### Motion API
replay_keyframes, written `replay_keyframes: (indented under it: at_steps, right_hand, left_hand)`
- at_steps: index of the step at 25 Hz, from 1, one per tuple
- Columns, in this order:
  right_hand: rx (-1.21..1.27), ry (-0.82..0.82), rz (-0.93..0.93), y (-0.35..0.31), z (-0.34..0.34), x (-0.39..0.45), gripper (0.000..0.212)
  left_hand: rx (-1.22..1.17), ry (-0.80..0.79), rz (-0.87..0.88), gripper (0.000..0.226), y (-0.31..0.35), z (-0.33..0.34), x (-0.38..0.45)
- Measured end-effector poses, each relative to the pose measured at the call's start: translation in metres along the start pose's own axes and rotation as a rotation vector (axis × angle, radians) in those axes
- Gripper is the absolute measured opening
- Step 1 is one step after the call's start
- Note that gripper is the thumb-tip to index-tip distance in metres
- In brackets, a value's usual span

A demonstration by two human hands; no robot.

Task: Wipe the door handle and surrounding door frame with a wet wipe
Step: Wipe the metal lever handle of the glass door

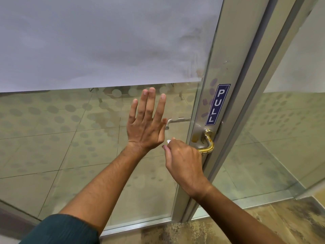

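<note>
Right hand (pixel 182 161) clenches a white wet wipe (pixel 168 141) around the brass door handle (pixel 207 143), while left hand (pixel 146 124) fingers (pixel 149 103) spread flat on the glass (pixel 70 138).

Brass lever door handle (pixel 208 141) mounted on silver aluminium door frame (pixel 226 50); white wet wipe (pixel 168 141) barely visible left of handle.

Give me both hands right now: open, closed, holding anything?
Left hand: open, fingers spread flat against the glass door, holding nothing.
Right hand: closed around the door handle, with a bit of the wet wipe showing.
</note>
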State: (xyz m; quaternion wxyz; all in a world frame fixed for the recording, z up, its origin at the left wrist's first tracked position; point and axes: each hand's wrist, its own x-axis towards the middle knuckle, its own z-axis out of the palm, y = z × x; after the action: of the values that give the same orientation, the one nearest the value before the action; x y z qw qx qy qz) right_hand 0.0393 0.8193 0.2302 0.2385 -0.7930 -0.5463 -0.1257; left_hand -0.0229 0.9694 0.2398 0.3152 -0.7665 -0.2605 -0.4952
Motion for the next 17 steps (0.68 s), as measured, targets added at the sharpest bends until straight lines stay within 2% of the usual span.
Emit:
replay_keyframes:
  at_steps: [1, 3, 6, 11, 14, 17]
  right_hand:
    - [-0.016, -0.022, 0.009, -0.001, 0.001, 0.001, 0.017]
    - [-0.103, -0.072, -0.014, 0.0, 0.004, -0.001, 0.037]
    - [-0.229, -0.062, -0.134, 0.008, 0.007, -0.008, 0.062]
    - [-0.254, -0.143, -0.275, 0.021, 0.011, -0.018, 0.076]
    - [-0.248, -0.045, -0.336, 0.033, 0.011, -0.022, 0.075]
    - [-0.171, 0.084, -0.463, 0.05, 0.014, -0.03, 0.052]
  left_hand:
    - [0.018, 0.01, 0.006, 0.069, 0.0, 0.002, -0.001]
    - [0.036, 0.028, 0.008, 0.069, 0.0, 0.004, -0.001]
    - [0.041, 0.044, 0.007, 0.069, 0.002, 0.006, -0.002]
    - [0.042, 0.05, -0.002, 0.067, 0.001, 0.006, -0.002]
    - [0.051, 0.037, -0.005, 0.067, 0.0, 0.005, -0.002]
    - [0.042, 0.023, -0.01, 0.067, 0.001, 0.005, -0.002]
